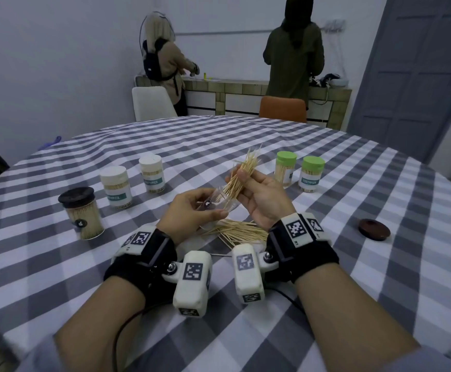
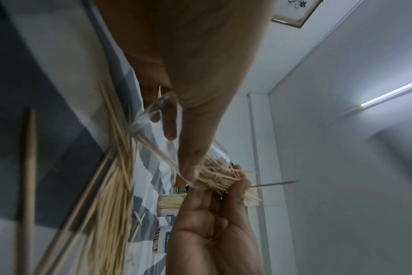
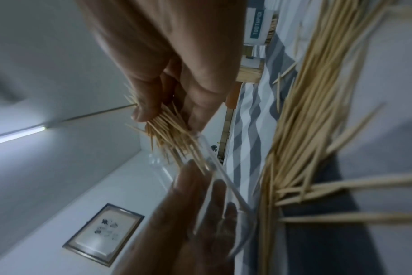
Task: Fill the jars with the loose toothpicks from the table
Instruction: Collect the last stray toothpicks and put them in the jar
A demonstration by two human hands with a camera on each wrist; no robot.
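My right hand (image 1: 261,196) pinches a bundle of pale wooden toothpicks (image 1: 241,175) between thumb and curled fingers, the lower tips entering the mouth of a clear plastic jar (image 1: 219,201). My left hand (image 1: 192,213) grips that jar from the side, tilted toward the bundle and held above the table. In the right wrist view the tips sit inside the rim; how deep they reach I cannot tell through the blur.

Directly beneath both hands, a loose heap of pale toothpicks (image 1: 236,232) lies on the grey-and-white checked tablecloth (image 1: 379,277).

To the left stand a black-lidded filled jar (image 1: 82,213) and two white-lidded labelled jars (image 1: 117,187). To the right stand two green-lidded jars (image 1: 311,174). A dark round lid (image 1: 374,229) lies alone, well apart at far right.
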